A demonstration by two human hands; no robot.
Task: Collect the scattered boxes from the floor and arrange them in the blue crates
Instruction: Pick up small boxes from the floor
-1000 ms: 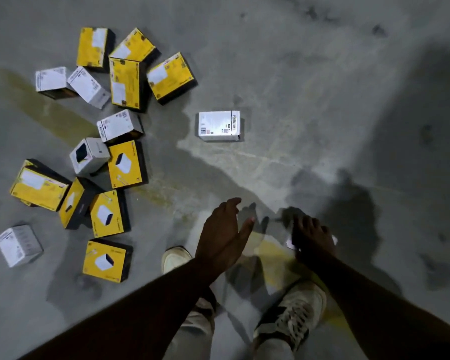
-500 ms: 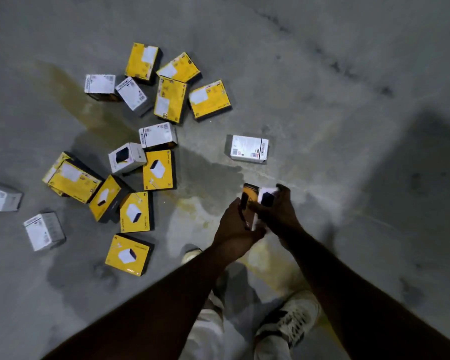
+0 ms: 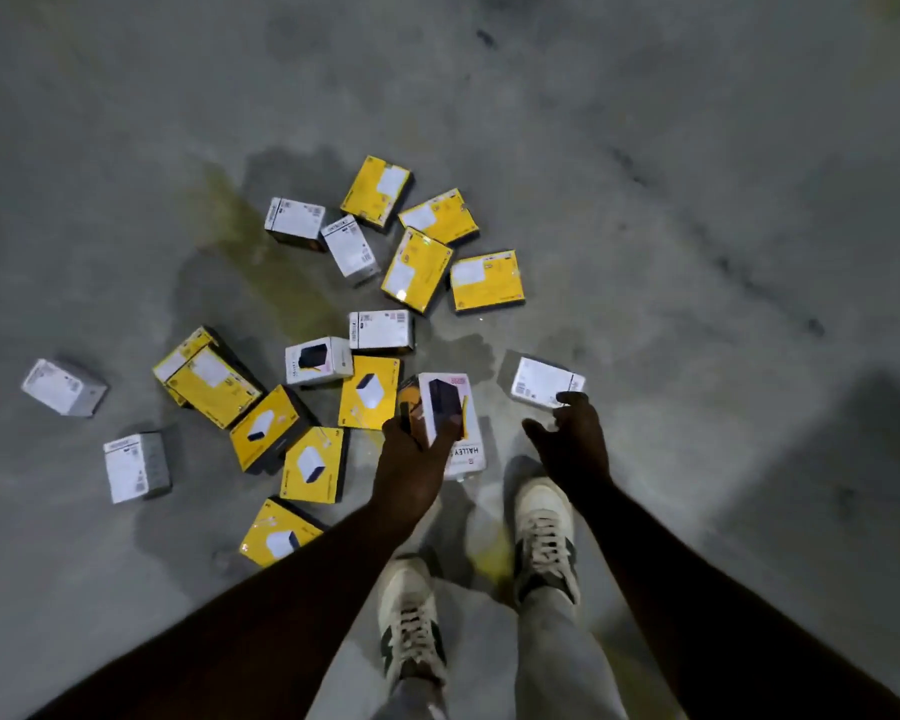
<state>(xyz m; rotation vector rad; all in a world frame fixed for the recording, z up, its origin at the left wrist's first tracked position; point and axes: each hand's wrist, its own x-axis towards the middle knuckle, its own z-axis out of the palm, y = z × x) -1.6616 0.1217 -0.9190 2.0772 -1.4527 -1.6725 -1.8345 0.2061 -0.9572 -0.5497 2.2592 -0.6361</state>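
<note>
Near the lower middle of the head view, the left hand now grips a white box with a yellow box beside it, both lifted off the floor. The right hand, fingers loose and empty after passing them over, reaches toward a lone white box. No blue crates show.

Grey concrete floor, mottled with dark scuffs toward 1–2 o'clock. Yellowish stain with darker damp patch around it, 10 o'clock of centre. Two white lace-up sneakers: left sneaker, right sneaker, at 6 o'clock. Light grey trouser legs above them.
</note>
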